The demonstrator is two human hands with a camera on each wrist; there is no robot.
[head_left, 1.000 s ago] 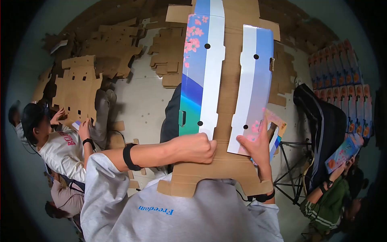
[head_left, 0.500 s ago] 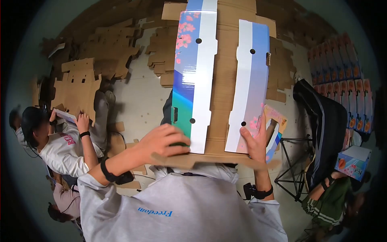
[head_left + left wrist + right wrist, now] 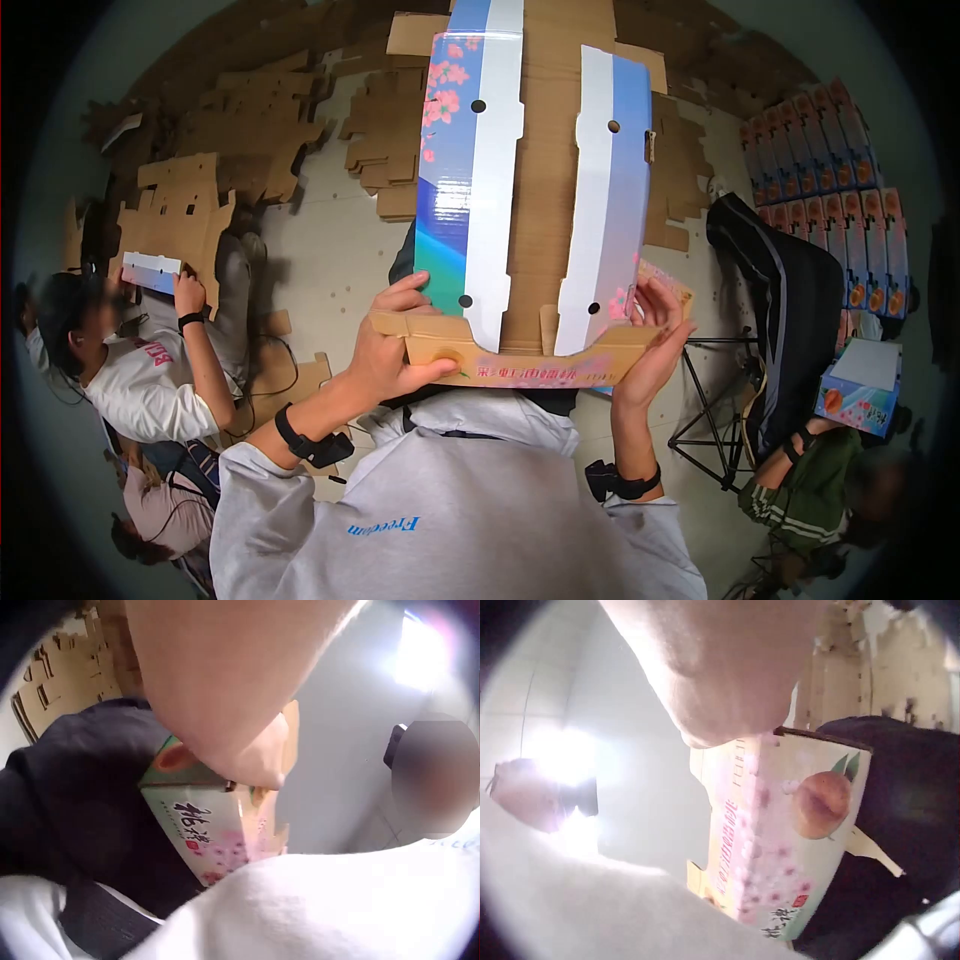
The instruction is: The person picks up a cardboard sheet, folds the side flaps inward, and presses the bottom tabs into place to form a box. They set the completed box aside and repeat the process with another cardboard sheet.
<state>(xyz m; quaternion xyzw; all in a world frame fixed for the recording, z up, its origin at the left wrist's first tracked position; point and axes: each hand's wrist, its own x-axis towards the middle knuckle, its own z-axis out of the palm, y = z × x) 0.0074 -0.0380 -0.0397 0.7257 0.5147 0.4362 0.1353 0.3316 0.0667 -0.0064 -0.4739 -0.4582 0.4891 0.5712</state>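
A long cardboard box with printed, white-edged side panels stands partly folded before the person in the head view, its near end flap raised. The left hand pinches this flap's left corner, thumb on the printed face, fingers by the green side panel. At the right corner, the right hand grips the box with bent fingers. The left wrist view shows the left hand on the box; the right wrist view shows the right hand above the peach-printed end, fingertips hidden.
Flat brown cardboard lies at the back left. Printed boxes stand in rows at right, beyond a dark padded object and a black tripod. Seated people handle boxes on both sides.
The near end flap has folded up, showing its printed face. My left hand went from a fist on the box to pinching the flap corner; my right hand moved onto the other corner.
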